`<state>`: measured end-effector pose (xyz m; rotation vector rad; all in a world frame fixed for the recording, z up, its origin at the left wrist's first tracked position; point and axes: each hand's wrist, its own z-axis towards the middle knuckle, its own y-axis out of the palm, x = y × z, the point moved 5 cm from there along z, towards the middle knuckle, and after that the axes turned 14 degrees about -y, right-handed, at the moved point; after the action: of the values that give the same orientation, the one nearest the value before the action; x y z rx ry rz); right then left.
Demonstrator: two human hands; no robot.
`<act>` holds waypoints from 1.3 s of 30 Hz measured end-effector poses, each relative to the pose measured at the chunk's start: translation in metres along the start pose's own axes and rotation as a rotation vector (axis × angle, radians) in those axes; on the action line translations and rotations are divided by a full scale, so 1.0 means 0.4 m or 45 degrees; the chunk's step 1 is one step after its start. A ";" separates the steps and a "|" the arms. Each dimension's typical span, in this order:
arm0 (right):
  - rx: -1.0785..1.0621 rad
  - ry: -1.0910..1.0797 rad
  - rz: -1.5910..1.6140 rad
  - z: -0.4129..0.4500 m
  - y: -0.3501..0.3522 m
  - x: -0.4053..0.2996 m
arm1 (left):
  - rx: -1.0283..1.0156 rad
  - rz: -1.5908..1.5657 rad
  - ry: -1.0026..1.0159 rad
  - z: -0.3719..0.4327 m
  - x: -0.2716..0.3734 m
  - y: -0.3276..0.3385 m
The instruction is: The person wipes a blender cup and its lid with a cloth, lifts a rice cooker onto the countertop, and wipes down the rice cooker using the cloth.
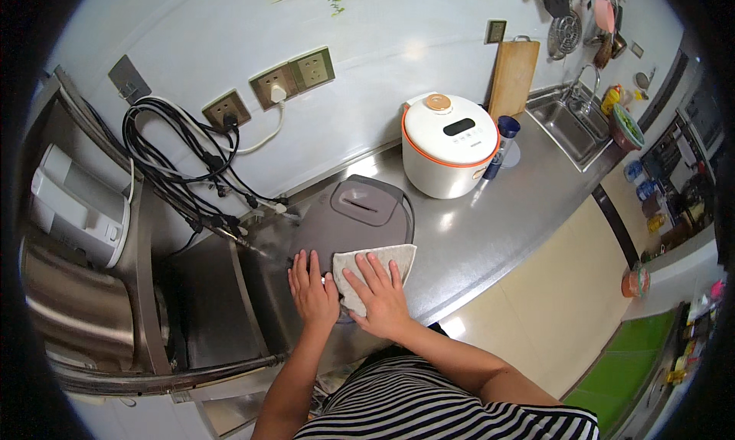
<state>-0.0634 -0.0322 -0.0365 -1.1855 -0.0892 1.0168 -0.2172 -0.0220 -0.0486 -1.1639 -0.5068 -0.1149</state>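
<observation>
A dark grey-brown rice cooker [321, 227] with a vent panel on its lid stands on the steel counter in front of me. My right hand [380, 296] presses flat, fingers spread, on a light cloth [347, 262] that covers the near right part of the lid. Just left of the cloth, my left hand [313, 288] rests on the cooker's near edge with its fingers apart. What lies under both palms is hidden.
Behind and to the right stands a white rice cooker [451, 147] with an orange rim, beside a blue-lidded bottle [507, 128]. A wooden cutting board [514, 78] leans near the sink [568, 127]. Bundled black cables [172, 153] hang at the left, near a steel shelf [150, 302].
</observation>
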 end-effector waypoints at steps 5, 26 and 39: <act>0.168 0.010 -0.025 0.033 -0.022 0.059 | -0.074 0.047 0.020 -0.003 0.010 -0.004; 0.801 0.513 0.421 -0.063 0.091 0.037 | -0.025 0.077 0.069 -0.003 0.005 0.009; 1.585 1.195 1.826 -0.186 0.314 0.151 | -0.059 0.113 0.079 0.000 0.003 0.014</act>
<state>-0.0640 -0.0429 -0.1939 -0.2540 2.0680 1.1757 -0.2141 -0.0196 -0.0529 -1.2228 -0.3988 -0.0860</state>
